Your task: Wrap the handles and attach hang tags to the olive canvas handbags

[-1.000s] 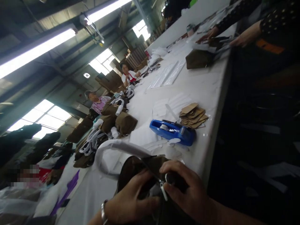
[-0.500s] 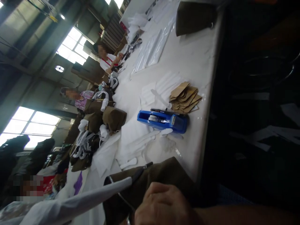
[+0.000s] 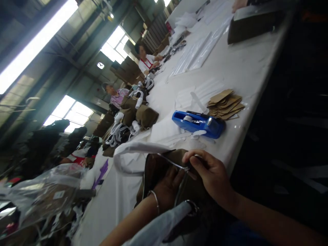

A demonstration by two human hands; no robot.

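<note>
A dark olive handbag (image 3: 197, 188) lies at the near edge of the table, its zipped mouth spread apart. My left hand (image 3: 169, 186), with a bracelet at the wrist, reaches into the mouth; its fingers look stretched out, with the tips partly hidden in shadow. At the end of the metal zip, my right hand (image 3: 211, 174) pinches the bag's edge between thumb and fingers. One handle wrapped in white (image 3: 128, 150) arches over the far side. Another white-wrapped handle (image 3: 164, 223) comes toward me from a metal ring.
Beyond the bag sit a blue tape dispenser (image 3: 198, 124) and a stack of brown paper tags (image 3: 225, 104). Clear plastic sleeves (image 3: 200, 54) lie farther up the table. At the top right, another person's hand (image 3: 239, 5) is by a dark bag (image 3: 252, 27). Wrapped bags (image 3: 147, 116) are piled left.
My left hand has come into view inside the bag, and the bag's mouth is now spread wide. My right hand has shifted to the zip's end. Another person's hand has appeared top right.
</note>
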